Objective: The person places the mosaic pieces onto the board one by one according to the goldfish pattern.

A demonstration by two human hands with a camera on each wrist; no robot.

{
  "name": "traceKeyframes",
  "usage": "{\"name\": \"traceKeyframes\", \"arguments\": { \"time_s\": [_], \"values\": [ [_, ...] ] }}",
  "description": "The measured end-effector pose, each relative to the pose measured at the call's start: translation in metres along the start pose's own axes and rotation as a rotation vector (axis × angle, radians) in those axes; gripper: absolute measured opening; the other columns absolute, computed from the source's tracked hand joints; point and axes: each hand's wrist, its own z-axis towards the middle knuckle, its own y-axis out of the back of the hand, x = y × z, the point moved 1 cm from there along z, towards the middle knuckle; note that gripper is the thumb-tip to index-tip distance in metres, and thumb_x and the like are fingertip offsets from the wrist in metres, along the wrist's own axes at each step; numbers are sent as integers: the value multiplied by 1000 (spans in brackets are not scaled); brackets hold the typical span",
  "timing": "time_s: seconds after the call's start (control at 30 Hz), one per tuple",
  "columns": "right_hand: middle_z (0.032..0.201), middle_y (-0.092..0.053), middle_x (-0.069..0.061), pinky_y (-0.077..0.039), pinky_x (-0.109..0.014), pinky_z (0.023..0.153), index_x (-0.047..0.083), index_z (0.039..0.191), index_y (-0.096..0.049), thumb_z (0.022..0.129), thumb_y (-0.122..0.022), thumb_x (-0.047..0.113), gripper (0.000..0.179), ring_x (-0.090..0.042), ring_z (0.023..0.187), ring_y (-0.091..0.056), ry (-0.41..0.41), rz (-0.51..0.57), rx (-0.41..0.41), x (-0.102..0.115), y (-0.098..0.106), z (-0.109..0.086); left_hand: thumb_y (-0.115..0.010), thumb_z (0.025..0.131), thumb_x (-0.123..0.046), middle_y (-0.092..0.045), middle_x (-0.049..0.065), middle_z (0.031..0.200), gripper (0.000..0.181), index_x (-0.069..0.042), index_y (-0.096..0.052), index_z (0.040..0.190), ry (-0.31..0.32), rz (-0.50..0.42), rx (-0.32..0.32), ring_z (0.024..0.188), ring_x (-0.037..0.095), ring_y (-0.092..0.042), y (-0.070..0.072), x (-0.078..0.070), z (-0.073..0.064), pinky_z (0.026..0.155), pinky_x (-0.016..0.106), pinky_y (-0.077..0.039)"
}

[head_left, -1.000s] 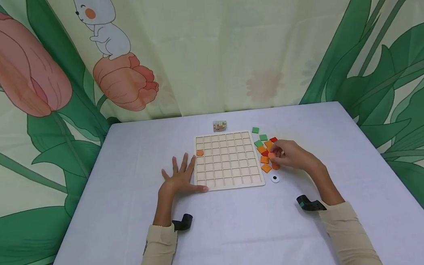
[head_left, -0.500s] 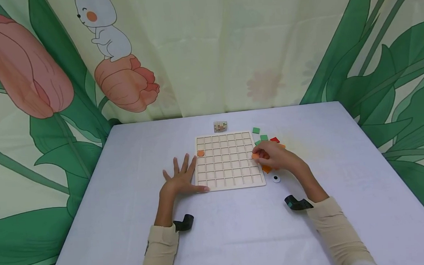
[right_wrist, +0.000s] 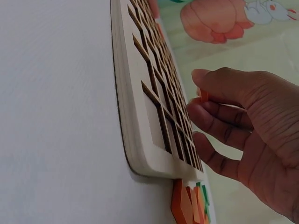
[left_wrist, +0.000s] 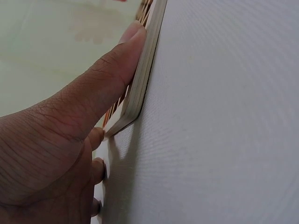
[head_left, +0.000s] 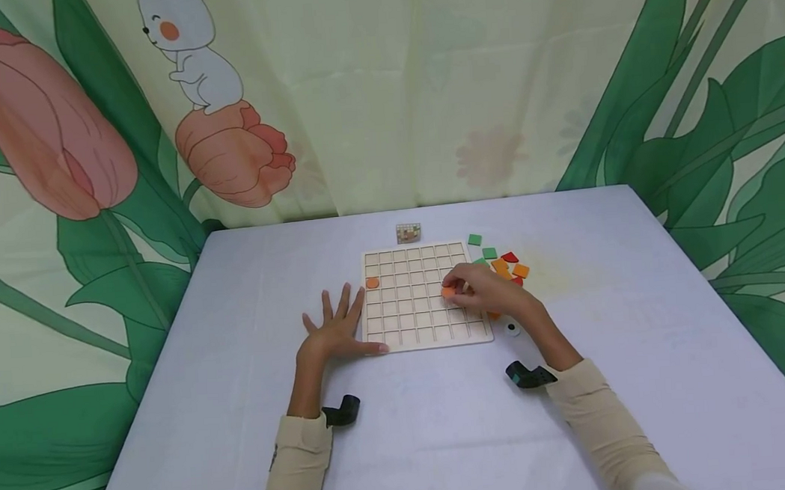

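Observation:
A pale wooden grid board (head_left: 415, 337) lies flat on the white-covered table. My left hand (head_left: 334, 337) rests at its left side, fingers spread; in the left wrist view the thumb (left_wrist: 110, 65) presses on the board's near rim. Above the board's right half, my right hand (head_left: 483, 290) pinches an orange piece (head_left: 448, 292) between thumb and fingers. The right wrist view shows this orange piece (right_wrist: 203, 95) edge-on, so its full outline is hidden there. A round orange piece (head_left: 372, 283) sits in a cell of the board's leftmost column.
Right of the board lie loose orange pieces (head_left: 521, 271), red pieces (head_left: 510, 257) and green squares (head_left: 475, 240), partly covered by my right hand. A white disc with a black dot (head_left: 512, 329) lies nearer. Behind the board stands a small patterned card (head_left: 408, 233).
My right hand has lifted the orange piece from the loose pile and carried it left, over the board. The left hand has stayed in place.

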Motion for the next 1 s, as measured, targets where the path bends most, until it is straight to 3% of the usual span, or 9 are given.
{"name": "traceKeyframes", "arguments": {
  "time_s": [0.3,0.57,0.8,1.0],
  "values": [
    [96,-62,-1,-52,-28,79,8,111,-66,91,-70,20,24,-16,88,-55,47,3,15,14,-16,14,-71,69,-73,15,5,165,123,-28,1,158,15,-7,12,146,41,25,-2,2,2,106,78,8],
    [96,-63,0,-51,-26,77,7,110,-66,91,-68,19,22,-15,86,-55,149,0,16,26,-31,31,-71,69,-73,13,6,165,124,-27,0,158,14,12,9,147,43,23,-1,2,3,106,79,6],
    [95,-63,-2,-53,-30,79,6,108,-65,90,-69,16,21,-17,86,-57,163,54,10,41,-42,44,-68,69,-77,16,4,165,124,-29,2,158,9,34,17,146,42,25,-1,1,3,105,79,5],
    [95,-63,-3,-50,-25,76,5,107,-66,90,-70,16,21,-15,84,-57,176,53,7,50,-55,54,-68,69,-77,16,4,165,123,-29,3,158,1,32,20,146,42,25,-2,4,4,104,79,6]
  ]
}}
